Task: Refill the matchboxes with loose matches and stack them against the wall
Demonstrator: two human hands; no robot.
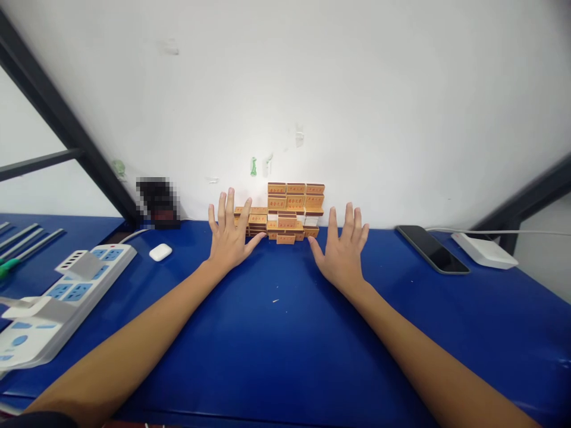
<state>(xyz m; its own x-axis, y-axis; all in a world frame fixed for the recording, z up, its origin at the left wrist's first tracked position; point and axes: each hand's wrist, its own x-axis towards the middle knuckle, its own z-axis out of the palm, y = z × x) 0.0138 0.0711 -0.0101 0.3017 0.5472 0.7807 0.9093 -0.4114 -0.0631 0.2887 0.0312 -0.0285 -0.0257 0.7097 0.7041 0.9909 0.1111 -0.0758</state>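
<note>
A stack of small orange matchboxes [295, 202] with red lettering stands against the white wall at the back of the blue table. Its middle and right part rises higher than its left part. My left hand [229, 232] is raised with fingers spread, in front of the stack's left end and hiding some of it. On the other side, my right hand [342, 249] is also spread, its thumb near the stack's lower right corner. Neither hand holds anything. Whether a fingertip touches a box I cannot tell.
On the left lie a white power strip [104, 261] with plugs, a white earbud case [160, 252] and green-handled screwdrivers [27, 246]. A blurred dark object [158, 202] stands by the wall. At right are a phone [432, 249] and a white box [484, 249] with a cable.
</note>
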